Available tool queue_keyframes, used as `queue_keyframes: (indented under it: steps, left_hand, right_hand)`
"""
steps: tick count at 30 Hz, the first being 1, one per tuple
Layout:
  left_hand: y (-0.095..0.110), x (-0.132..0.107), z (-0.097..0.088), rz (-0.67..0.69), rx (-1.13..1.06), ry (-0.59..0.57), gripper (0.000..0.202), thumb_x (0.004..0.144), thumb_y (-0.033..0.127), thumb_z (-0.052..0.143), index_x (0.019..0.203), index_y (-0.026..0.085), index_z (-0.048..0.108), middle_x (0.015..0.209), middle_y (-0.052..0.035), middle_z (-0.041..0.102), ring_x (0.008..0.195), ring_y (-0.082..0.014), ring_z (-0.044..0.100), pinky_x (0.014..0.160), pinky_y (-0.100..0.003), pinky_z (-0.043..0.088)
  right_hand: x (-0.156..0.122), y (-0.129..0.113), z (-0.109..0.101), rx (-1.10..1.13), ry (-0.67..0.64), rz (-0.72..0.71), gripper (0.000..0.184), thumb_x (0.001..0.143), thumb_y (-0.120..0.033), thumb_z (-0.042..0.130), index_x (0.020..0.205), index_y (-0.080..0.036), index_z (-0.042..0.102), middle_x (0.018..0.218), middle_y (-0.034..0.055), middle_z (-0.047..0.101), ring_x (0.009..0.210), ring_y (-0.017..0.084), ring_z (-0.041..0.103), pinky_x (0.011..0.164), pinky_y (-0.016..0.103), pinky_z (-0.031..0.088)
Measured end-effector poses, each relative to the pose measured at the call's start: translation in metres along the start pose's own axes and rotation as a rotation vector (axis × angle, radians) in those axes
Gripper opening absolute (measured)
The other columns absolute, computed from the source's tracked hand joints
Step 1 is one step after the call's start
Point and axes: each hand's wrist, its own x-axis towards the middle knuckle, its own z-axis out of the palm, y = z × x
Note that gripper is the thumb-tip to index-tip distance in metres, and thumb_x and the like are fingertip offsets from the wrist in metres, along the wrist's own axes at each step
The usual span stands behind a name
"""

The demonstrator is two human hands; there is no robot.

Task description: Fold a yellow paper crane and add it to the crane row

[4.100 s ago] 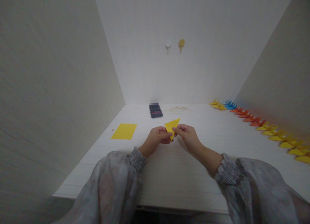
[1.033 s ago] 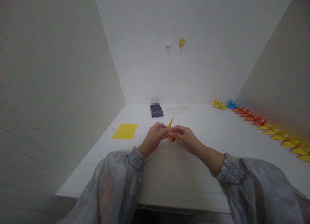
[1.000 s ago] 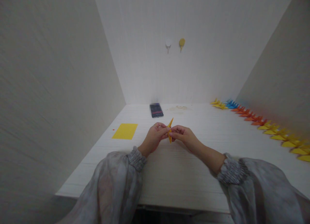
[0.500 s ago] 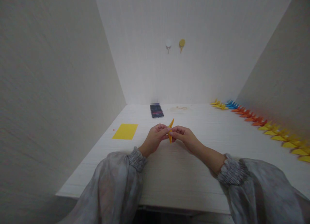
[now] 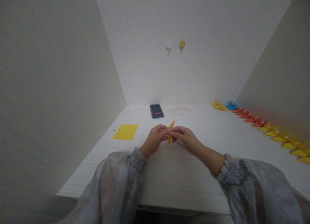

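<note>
Between my hands, above the middle of the table, is a narrow piece of folded yellow-orange paper [image 5: 171,124], its pointed ends showing above and below my fingers. My left hand [image 5: 156,137] pinches it from the left with thumb and fingers. From the right, my right hand [image 5: 185,137] grips the same piece with its fingertips, the two thumbs close together. The middle of the paper is hidden behind the fingers. Left of my left hand, a flat yellow paper sheet [image 5: 125,132] lies on the table.
A phone [image 5: 157,111] lies near the back wall. Folded paper cranes in yellow, blue and orange-red [image 5: 259,123] form a long row down the right side of the white table [image 5: 184,182]. Two hooks, one white [image 5: 169,45] and one yellow [image 5: 182,44], are on the wall.
Both hands keep their pinch on the folded paper and hardly move. The thumbs and the paper's tilt have shifted very slightly.
</note>
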Motion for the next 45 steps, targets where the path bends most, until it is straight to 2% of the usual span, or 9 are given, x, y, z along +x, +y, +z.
queue_keyframes:
  steps: [11,19,24,28,31,34,36,40,45]
  left_hand:
    - [-0.002,0.003,-0.004,0.068,0.035,0.024,0.021,0.063,0.022,0.063,0.073,0.013,0.047,0.068,0.0003,0.057,0.063,-0.0086,0.057,0.065,-0.025,0.046]
    - [-0.009,0.002,0.000,0.189,0.120,-0.102,0.035,0.062,0.017,0.065,0.087,0.017,0.040,0.100,-0.0083,0.058,0.088,-0.0135,0.058,0.080,-0.029,0.044]
    - [-0.007,-0.002,0.002,0.154,0.069,-0.212,0.049,0.062,0.014,0.065,0.100,0.020,0.035,0.108,-0.0108,0.055,0.090,-0.0144,0.058,0.080,-0.030,0.044]
    - [-0.001,-0.003,0.004,0.094,-0.032,-0.130,0.052,0.061,0.017,0.067,0.104,0.020,0.037,0.118,-0.0125,0.048,0.095,-0.0164,0.056,0.080,-0.031,0.045]
    - [-0.001,-0.001,0.002,-0.025,-0.021,-0.065,0.033,0.069,0.032,0.060,0.095,0.016,0.046,0.108,-0.0131,0.054,0.087,-0.0172,0.058,0.070,-0.030,0.049]
    - [-0.003,0.000,-0.002,-0.157,0.014,-0.174,0.035,0.073,0.044,0.051,0.085,0.011,0.052,0.087,-0.0121,0.060,0.073,-0.0162,0.060,0.062,-0.028,0.050]
    - [-0.004,0.001,-0.004,-0.182,0.015,-0.223,0.036,0.073,0.045,0.050,0.083,0.011,0.054,0.080,-0.0096,0.061,0.068,-0.0142,0.059,0.061,-0.028,0.049]
    - [-0.003,0.000,-0.005,-0.191,0.003,-0.204,0.031,0.072,0.042,0.053,0.077,0.011,0.054,0.072,-0.0051,0.061,0.061,-0.0102,0.057,0.061,-0.025,0.048]
    - [0.001,-0.002,-0.004,-0.231,-0.006,-0.235,0.030,0.071,0.041,0.054,0.074,0.011,0.056,0.070,-0.0046,0.060,0.062,-0.0109,0.057,0.065,-0.028,0.047]
  right_hand:
    - [0.001,0.002,-0.001,-0.058,0.041,-0.029,0.016,0.065,-0.025,0.056,0.078,-0.015,0.055,0.063,-0.0014,0.059,0.051,0.010,0.055,0.054,0.026,0.045]
    - [0.004,0.008,0.000,-0.075,0.100,-0.028,0.020,0.060,-0.019,0.055,0.080,-0.018,0.050,0.067,-0.0014,0.056,0.055,0.011,0.053,0.048,0.023,0.044]
    - [0.004,0.010,-0.005,-0.209,0.134,-0.181,0.024,0.057,-0.011,0.053,0.080,-0.019,0.054,0.076,0.0001,0.057,0.068,0.013,0.054,0.060,0.025,0.043]
    - [0.001,0.005,-0.008,-0.392,0.140,-0.287,0.023,0.064,-0.010,0.050,0.082,-0.021,0.058,0.079,0.0015,0.060,0.072,0.015,0.054,0.064,0.027,0.042]
    - [-0.002,0.002,-0.010,-0.554,0.126,-0.407,0.025,0.066,-0.007,0.049,0.083,-0.022,0.061,0.080,0.0029,0.061,0.075,0.016,0.055,0.068,0.029,0.042]
    - [-0.004,0.002,-0.011,-0.688,0.065,-0.547,0.031,0.066,-0.003,0.048,0.087,-0.023,0.061,0.080,0.0034,0.060,0.077,0.017,0.055,0.069,0.030,0.043]
    - [-0.005,0.002,-0.012,-0.742,0.018,-0.617,0.035,0.067,-0.001,0.047,0.091,-0.023,0.060,0.080,0.0035,0.058,0.076,0.016,0.054,0.068,0.030,0.043]
    - [-0.005,0.004,-0.014,-0.800,-0.011,-0.708,0.038,0.067,0.001,0.047,0.095,-0.022,0.059,0.079,0.0038,0.055,0.073,0.015,0.052,0.063,0.028,0.044]
    - [-0.004,0.004,-0.014,-0.812,0.025,-0.732,0.027,0.068,-0.005,0.054,0.088,-0.021,0.059,0.077,0.0036,0.052,0.070,0.015,0.051,0.058,0.026,0.043]
